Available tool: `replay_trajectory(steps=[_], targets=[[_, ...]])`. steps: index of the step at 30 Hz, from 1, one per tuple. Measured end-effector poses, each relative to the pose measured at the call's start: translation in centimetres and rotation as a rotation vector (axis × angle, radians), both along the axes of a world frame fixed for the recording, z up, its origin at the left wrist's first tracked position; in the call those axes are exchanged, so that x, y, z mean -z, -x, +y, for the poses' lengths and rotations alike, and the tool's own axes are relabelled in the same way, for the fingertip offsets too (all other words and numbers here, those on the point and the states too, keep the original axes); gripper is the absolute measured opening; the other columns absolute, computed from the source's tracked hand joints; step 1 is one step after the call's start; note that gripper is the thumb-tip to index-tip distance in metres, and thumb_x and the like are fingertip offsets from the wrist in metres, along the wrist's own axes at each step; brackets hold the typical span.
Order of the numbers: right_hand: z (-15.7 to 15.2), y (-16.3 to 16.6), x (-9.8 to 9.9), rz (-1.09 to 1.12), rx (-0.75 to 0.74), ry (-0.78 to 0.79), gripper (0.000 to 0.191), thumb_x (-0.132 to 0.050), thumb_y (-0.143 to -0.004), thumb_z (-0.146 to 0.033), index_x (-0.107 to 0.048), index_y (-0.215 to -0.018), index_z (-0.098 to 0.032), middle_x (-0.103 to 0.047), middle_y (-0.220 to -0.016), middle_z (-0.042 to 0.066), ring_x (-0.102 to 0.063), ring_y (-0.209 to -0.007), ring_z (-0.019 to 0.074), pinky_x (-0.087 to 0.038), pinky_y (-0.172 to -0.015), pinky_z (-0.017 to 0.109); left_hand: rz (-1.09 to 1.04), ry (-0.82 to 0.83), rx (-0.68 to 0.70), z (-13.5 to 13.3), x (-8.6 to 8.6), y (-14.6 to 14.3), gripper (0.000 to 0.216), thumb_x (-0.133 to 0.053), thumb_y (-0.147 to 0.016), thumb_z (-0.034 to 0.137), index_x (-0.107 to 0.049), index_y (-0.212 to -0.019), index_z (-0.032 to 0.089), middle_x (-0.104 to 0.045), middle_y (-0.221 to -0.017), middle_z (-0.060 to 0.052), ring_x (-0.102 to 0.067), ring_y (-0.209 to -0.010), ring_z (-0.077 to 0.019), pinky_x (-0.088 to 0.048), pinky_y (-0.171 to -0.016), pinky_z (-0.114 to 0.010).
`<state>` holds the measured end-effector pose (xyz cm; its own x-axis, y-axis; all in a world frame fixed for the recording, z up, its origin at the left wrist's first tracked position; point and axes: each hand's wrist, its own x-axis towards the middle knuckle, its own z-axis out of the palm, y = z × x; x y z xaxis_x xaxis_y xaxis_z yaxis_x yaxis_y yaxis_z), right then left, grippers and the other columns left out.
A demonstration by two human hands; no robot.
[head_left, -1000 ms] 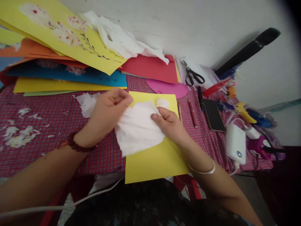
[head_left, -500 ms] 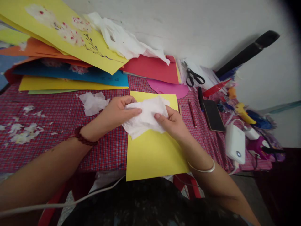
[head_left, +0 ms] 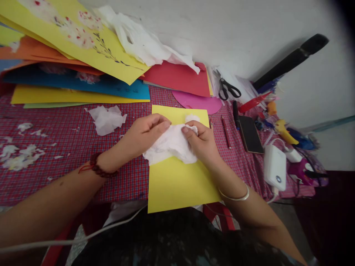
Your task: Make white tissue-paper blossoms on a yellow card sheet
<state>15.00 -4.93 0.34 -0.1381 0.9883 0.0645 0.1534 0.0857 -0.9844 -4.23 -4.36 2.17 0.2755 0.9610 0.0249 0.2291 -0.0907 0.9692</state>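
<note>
Both my hands grip one piece of white tissue paper, bunched up between them over a yellow sheet of paper. My left hand pinches its left side with closed fingers. My right hand has its fingers curled round the right side. The yellow sheet lies on the red checked tablecloth and hangs over the table's near edge. A small white tissue bit lies on the sheet just beyond my hands.
Another crumpled tissue lies to the left, with torn scraps farther left. Coloured paper sheets are stacked at the back. Scissors, pencils, a dark phone, a white power bank and clutter sit to the right.
The tissue, spread wide a second ago, has been gathered into a smaller crumpled wad as my hands came closer together.
</note>
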Motion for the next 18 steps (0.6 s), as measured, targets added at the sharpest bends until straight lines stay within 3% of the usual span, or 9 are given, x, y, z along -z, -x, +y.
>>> replay_trajectory(steps=[4,10,14,18], targets=[[-0.5,0.4,-0.3,-0.090,-0.077,-0.082,0.024,-0.064,-0.086,-0.041,-0.062,-0.078,-0.019,-0.048,-0.062,-0.005,-0.038,-0.053,0.0080,-0.031,-0.049,0.022,0.055,-0.018,0.012,0.0,0.1,-0.1,0.019,-0.065,-0.078,0.034,-0.059,-0.070,0.018,-0.053,-0.059,0.003,-0.045,-0.053,-0.0101,-0.031,-0.047,-0.023],[-0.2,-0.2,0.0,-0.012,0.044,-0.003,0.026,-0.065,-0.085,-0.046,-0.060,-0.081,-0.021,-0.046,-0.062,-0.005,-0.037,-0.053,0.0090,-0.030,-0.050,0.023,-0.135,0.005,-0.152,0.6,0.4,0.4,0.015,-0.066,-0.080,0.029,-0.057,-0.072,0.019,-0.054,-0.064,0.004,-0.044,-0.054,-0.0098,-0.035,-0.052,-0.025],[0.1,-0.7,0.3,0.032,0.119,0.033,0.031,-0.069,-0.081,-0.052,-0.058,-0.082,-0.022,-0.045,-0.064,-0.005,-0.037,-0.053,0.0093,-0.029,-0.048,0.023,-0.331,0.183,-0.152,1.4,1.0,1.0,0.016,-0.069,-0.081,0.034,-0.060,-0.080,0.020,-0.059,-0.070,0.002,-0.051,-0.057,-0.0105,-0.041,-0.053,-0.024],[0.0,-1.0,0.2,0.078,0.149,0.017,0.032,-0.070,-0.080,-0.052,-0.058,-0.083,-0.023,-0.045,-0.065,-0.005,-0.035,-0.053,0.0091,-0.029,-0.048,0.023,-0.539,0.446,0.044,1.2,1.5,1.0,0.029,-0.078,-0.071,0.031,-0.066,-0.094,0.020,-0.071,-0.089,-0.004,-0.066,-0.074,-0.0162,-0.052,-0.064,-0.026]])
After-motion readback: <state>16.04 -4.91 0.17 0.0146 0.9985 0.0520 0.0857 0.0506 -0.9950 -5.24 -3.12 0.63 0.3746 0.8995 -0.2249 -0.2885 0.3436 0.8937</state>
